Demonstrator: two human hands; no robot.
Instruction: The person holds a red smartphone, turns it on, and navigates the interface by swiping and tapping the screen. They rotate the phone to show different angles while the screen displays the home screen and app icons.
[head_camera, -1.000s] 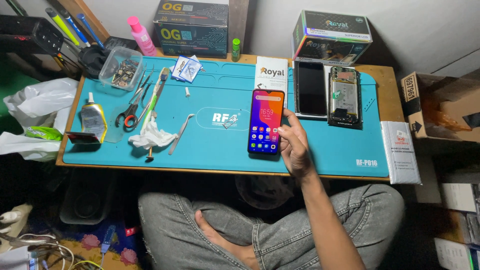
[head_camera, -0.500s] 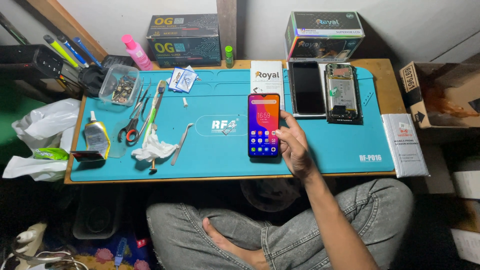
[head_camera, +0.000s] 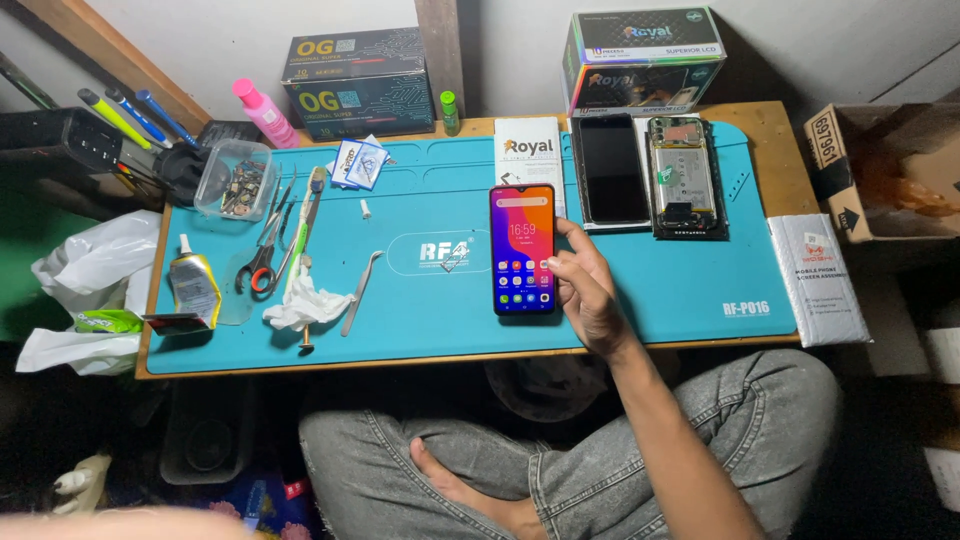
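A lit smartphone (head_camera: 522, 250) with a colourful home screen lies flat on the teal work mat (head_camera: 430, 310). My right hand (head_camera: 585, 290) rests at its right edge, thumb and index finger touching the side of the phone. My left hand is not identifiable; only a blurred pale shape (head_camera: 110, 525) shows at the bottom left edge. My crossed legs in grey jeans (head_camera: 600, 470) are below the table.
Right of the phone lie a dark screen panel (head_camera: 610, 168) and an opened phone body (head_camera: 683, 178). Scissors (head_camera: 262, 262), tweezers (head_camera: 360, 292), a glue tube (head_camera: 192, 285), a crumpled tissue (head_camera: 305, 308) and a parts tub (head_camera: 234, 180) sit left. Boxes (head_camera: 358, 82) line the back wall.
The view has shifted slightly. My right hand stays at the phone's right edge and the phone has not moved on the mat.
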